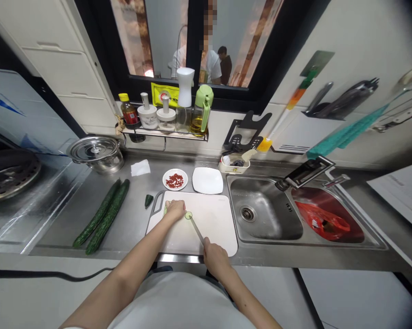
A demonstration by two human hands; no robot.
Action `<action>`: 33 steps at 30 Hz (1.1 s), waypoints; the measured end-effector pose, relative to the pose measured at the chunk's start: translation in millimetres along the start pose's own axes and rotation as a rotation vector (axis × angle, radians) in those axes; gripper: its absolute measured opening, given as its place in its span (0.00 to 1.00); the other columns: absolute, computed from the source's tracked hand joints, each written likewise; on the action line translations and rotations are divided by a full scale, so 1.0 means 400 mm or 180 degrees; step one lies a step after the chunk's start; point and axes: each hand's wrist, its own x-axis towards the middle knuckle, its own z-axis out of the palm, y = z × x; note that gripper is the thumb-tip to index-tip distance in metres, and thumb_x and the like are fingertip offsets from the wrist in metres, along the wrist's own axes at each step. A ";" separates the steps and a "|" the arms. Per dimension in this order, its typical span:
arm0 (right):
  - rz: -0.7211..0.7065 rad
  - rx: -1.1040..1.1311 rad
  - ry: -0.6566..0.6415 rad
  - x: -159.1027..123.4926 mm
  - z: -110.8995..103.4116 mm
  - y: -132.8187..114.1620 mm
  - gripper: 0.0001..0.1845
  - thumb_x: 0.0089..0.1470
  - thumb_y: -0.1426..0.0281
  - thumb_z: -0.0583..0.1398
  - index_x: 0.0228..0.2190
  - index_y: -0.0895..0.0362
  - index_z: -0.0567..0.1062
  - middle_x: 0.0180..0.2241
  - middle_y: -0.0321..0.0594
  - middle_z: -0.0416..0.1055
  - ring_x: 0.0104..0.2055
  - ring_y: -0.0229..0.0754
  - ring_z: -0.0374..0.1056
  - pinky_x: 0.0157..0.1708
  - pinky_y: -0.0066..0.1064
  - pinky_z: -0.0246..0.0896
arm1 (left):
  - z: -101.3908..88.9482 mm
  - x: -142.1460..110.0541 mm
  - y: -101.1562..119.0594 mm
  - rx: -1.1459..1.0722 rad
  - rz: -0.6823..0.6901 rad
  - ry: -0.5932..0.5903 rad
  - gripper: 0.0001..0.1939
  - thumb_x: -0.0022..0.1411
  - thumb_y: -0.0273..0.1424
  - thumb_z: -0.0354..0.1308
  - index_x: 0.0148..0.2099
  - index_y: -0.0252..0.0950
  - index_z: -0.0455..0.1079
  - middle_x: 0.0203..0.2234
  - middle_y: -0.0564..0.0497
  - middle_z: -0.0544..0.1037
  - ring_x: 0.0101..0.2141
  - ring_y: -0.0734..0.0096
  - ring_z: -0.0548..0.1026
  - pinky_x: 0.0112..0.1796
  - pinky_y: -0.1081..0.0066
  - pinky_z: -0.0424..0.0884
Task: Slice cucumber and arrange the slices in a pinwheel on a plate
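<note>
A white cutting board (209,228) with a grey handle lies on the steel counter. My left hand (175,210) rests on its left part, fingers curled down; pale green cucumber slices (165,208) show at the hand's left side, the rest hidden under it. In my right hand (214,256), near the board's front edge, is a knife (196,230) whose blade points away to the left. One round cucumber slice (188,215) lies at the blade's tip, just right of my left hand. Left of the board lies a cucumber end piece (148,200).
Two whole cucumbers (106,219) lie at left, near a lidded pot (98,153). Behind the board stand a plate (165,182) of red bits and a white square plate (207,180). The sink (267,210) adjoins at right; a red bag (324,224) lies in its second basin.
</note>
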 end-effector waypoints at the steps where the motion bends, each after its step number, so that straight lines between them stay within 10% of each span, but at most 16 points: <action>1: -0.0018 0.0001 -0.0008 0.002 0.002 -0.001 0.20 0.58 0.78 0.44 0.50 0.63 0.66 0.38 0.54 0.74 0.44 0.49 0.70 0.37 0.34 0.59 | -0.001 0.000 0.000 -0.0001 -0.0003 -0.0007 0.05 0.54 0.30 0.56 0.35 0.40 0.71 0.39 0.47 0.78 0.45 0.58 0.70 0.47 0.58 0.53; 33: -0.0115 0.0005 0.0064 0.009 -0.022 -0.008 0.19 0.57 0.78 0.46 0.49 0.62 0.65 0.39 0.53 0.74 0.44 0.48 0.70 0.37 0.32 0.59 | -0.017 -0.003 0.011 0.0026 -0.0044 -0.0054 0.05 0.53 0.31 0.58 0.35 0.39 0.72 0.39 0.46 0.78 0.46 0.56 0.71 0.50 0.55 0.53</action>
